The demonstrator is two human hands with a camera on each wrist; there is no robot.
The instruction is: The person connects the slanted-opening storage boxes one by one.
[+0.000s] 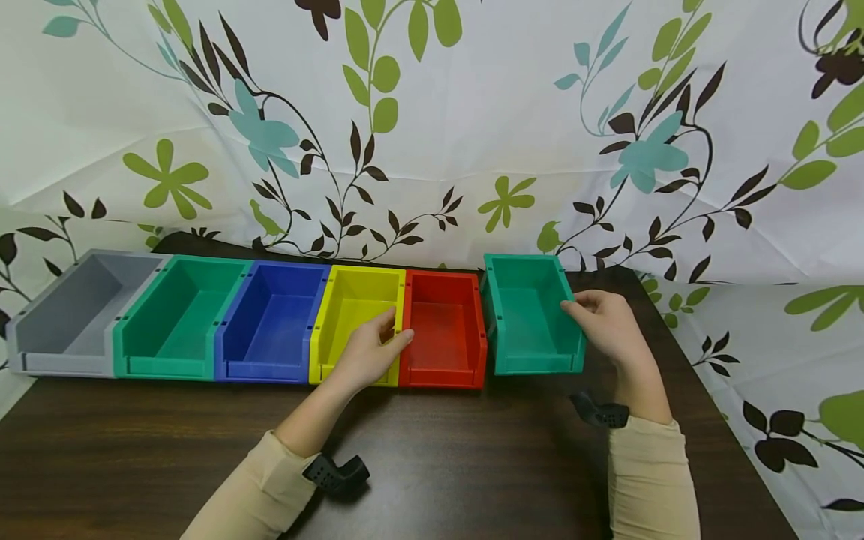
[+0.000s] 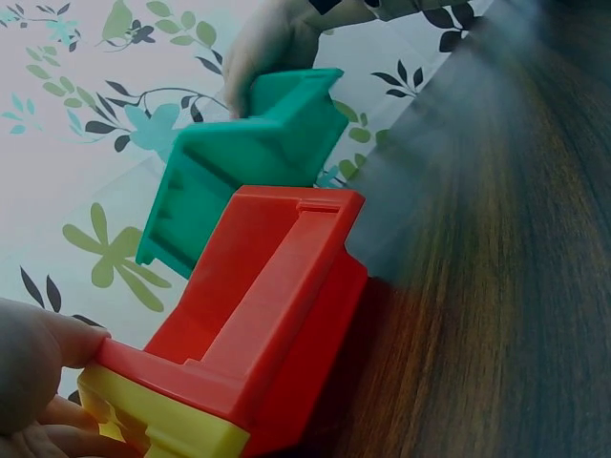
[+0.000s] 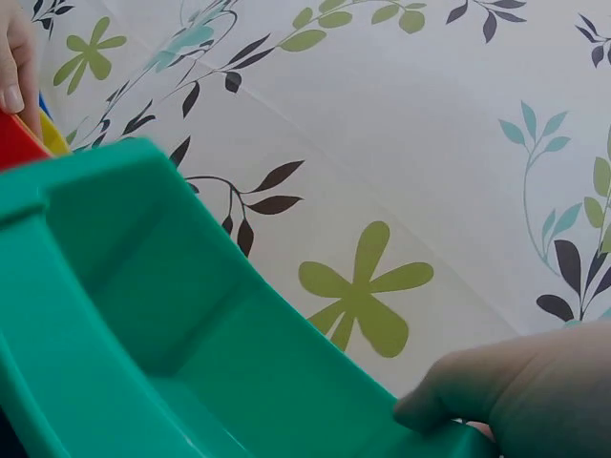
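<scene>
My right hand [image 1: 607, 324] grips the right wall of a green plastic bin [image 1: 531, 311], thumb inside and fingers outside. This bin stands just right of the red bin [image 1: 442, 334], with a narrow gap between them, and in the left wrist view it sits higher than the red one. With my left hand [image 1: 367, 352] I pinch the adjoining walls of the red bin and the yellow bin [image 1: 351, 296]. The left thumb [image 2: 76, 342] lies on the red rim, and the fingers reach into the yellow bin. No contents show in these bins.
Left of the yellow bin, a blue bin [image 1: 273, 322], another green bin [image 1: 185, 319] and a wider grey bin [image 1: 74, 311] continue the row. All stand along the back of a dark wooden table [image 1: 472, 465]. A leaf-patterned cloth [image 1: 432, 157] hangs behind.
</scene>
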